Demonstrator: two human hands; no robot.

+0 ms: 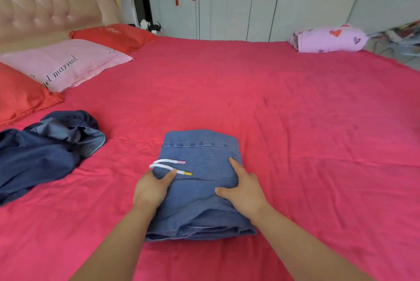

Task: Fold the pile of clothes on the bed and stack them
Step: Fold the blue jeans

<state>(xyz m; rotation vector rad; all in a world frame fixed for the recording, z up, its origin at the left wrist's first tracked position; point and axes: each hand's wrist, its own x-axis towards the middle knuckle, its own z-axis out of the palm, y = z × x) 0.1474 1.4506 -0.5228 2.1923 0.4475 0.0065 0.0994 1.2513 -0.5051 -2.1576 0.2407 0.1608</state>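
A folded blue denim garment [201, 151] with a white drawstring [167, 165] lies on the red bed sheet [295, 121], near the front edge. My left hand [151, 189] holds its left side, thumb on top beside the drawstring, the other fingers hidden under the cloth. My right hand [245, 192] rests on the right part of the top layer, index finger and thumb stretched out flat. An unfolded dark blue garment [41, 155] lies crumpled at the left.
A pink pillow [66, 62] and red pillows [113, 36] lie along the padded headboard at the back left. A rolled pink blanket [329, 38] sits at the far right corner. White wardrobe doors stand behind the bed.
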